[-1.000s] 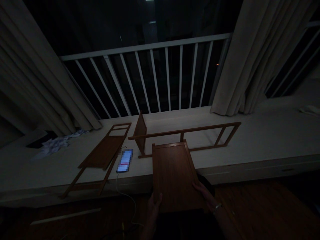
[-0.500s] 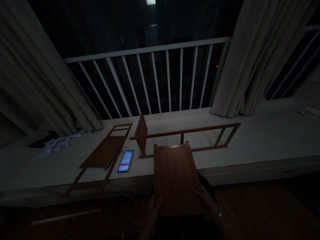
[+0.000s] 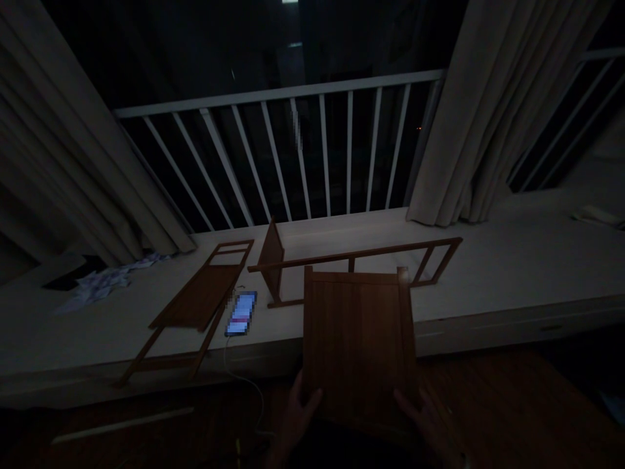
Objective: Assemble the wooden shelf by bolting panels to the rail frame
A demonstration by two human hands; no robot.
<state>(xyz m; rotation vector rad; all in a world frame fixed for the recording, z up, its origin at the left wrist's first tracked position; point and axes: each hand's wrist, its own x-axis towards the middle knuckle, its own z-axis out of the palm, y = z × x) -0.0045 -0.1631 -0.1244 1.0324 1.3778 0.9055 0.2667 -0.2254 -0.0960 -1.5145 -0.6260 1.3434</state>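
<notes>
Both left hand (image 3: pixel 299 409) and right hand (image 3: pixel 420 413) grasp a wooden panel (image 3: pixel 359 332) by its sides, lower centre of the head view. I'd judge it stiff, fairly light, smooth; those edges suit gripping, though gloom obscures finger placement.

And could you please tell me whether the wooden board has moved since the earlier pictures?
Yes: judged against the railing, the board has shifted right.
</notes>
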